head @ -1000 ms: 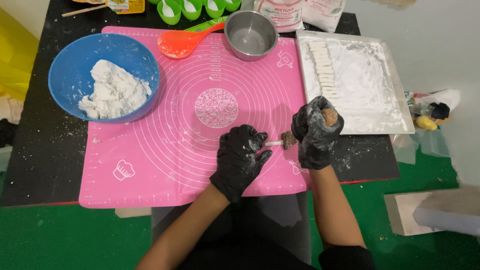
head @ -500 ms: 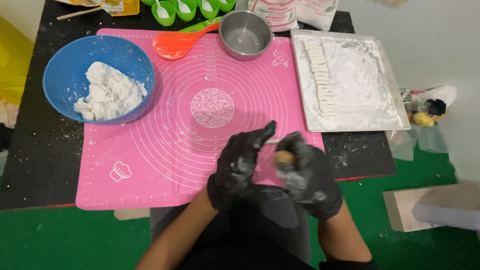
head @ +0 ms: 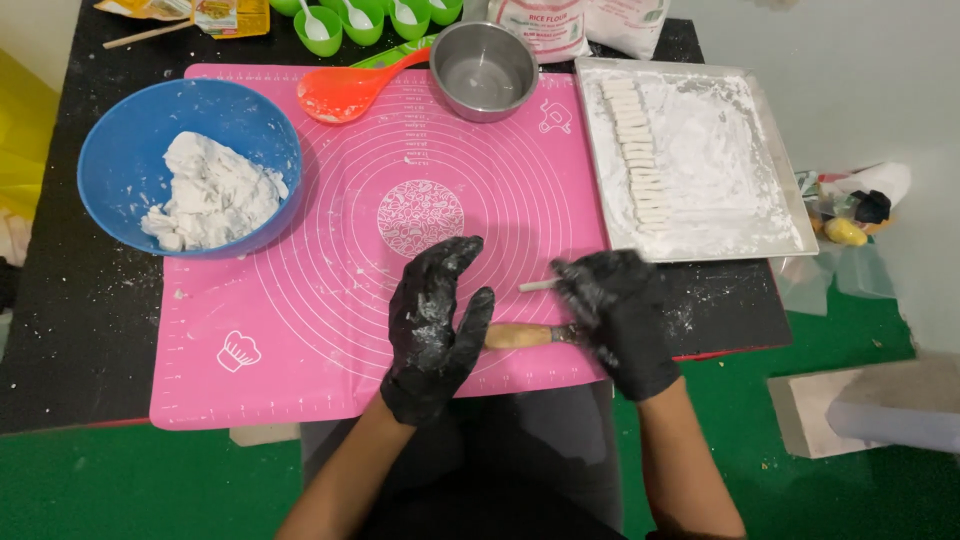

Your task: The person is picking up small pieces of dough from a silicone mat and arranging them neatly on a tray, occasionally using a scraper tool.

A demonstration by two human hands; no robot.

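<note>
Head view: left hand (head: pixel 432 325) open; right hand (head: pixel 620 315) half hides a wooden-handled tool (head: pixel 520 336), grip unclear.

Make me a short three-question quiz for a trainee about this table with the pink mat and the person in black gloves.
1. True or false: the blue bowl holding white dough sits at the person's right.
2. Which thing lies between the left hand and the right hand? A) red spoon B) brownish rolled stick C) green cup
3. Fill in: the row of white dough strips lies in the floured metal ____.

Key:
1. False; it sits at the left, partly on the pink mat.
2. B
3. tray
</note>
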